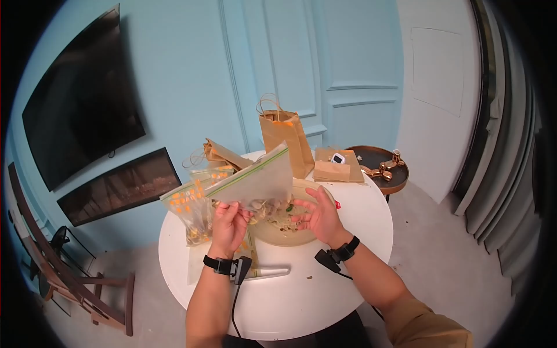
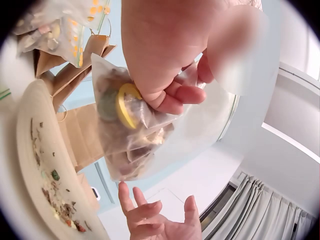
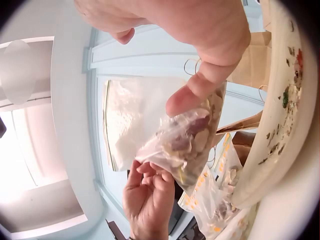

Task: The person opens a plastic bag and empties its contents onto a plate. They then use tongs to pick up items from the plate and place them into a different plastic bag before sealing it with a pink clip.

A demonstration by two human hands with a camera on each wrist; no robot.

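The left hand [image 1: 231, 227] has its thumb and fingers closed in a pinch on the edge of a clear, flat plastic zip bag [image 1: 255, 184] with a green seal strip, held up between and just ahead of both hands. Mixed pieces sit bunched in it, a yellow ring [image 2: 128, 106] among them. I'd judge it light, limp and rather slippery, its loaded end apt to sag; the firmer seal edge looks the surest place to take hold. The right hand [image 1: 320, 217] is loosely open, fingers apart, beside the bag's other end; whether it touches, I can't tell from here. Below the right hand, a round beige bowl [image 1: 290, 239] carries scraps on the white round surface [image 1: 325, 290]. Left of the left hand are orange-marked clear bags [image 1: 188, 203]; beyond both hands stands an upright brown paper bag [image 1: 284, 142] with looped handles.
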